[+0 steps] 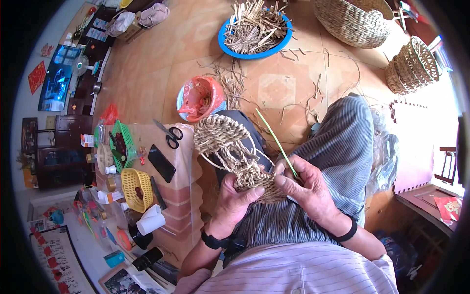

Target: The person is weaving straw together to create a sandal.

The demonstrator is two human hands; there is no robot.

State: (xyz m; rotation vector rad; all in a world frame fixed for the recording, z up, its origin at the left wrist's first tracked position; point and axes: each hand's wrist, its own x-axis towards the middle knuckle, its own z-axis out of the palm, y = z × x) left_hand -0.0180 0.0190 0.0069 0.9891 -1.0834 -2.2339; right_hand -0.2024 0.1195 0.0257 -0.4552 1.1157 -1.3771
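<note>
Over my lap lies a woven straw piece (223,134), with a rounded braided part at its far end and open, twisted strands in the middle. My left hand (234,200) is closed on its near edge, thumb on top. My right hand (307,188) is pinched at the right side of the weave, close to a loose strand. A thin, stiff bright green strip (270,131) rises from between its thumb and fingers, slanting away to the upper left. What the right fingertips grip besides the strip is partly hidden.
Left, a covered table holds scissors (172,137), a black phone (161,163), a yellow basket (136,190) and a white cup (151,221). On the floor ahead stand a lined bucket (200,99), a blue basin (254,53) of dry stalks and woven baskets (355,24).
</note>
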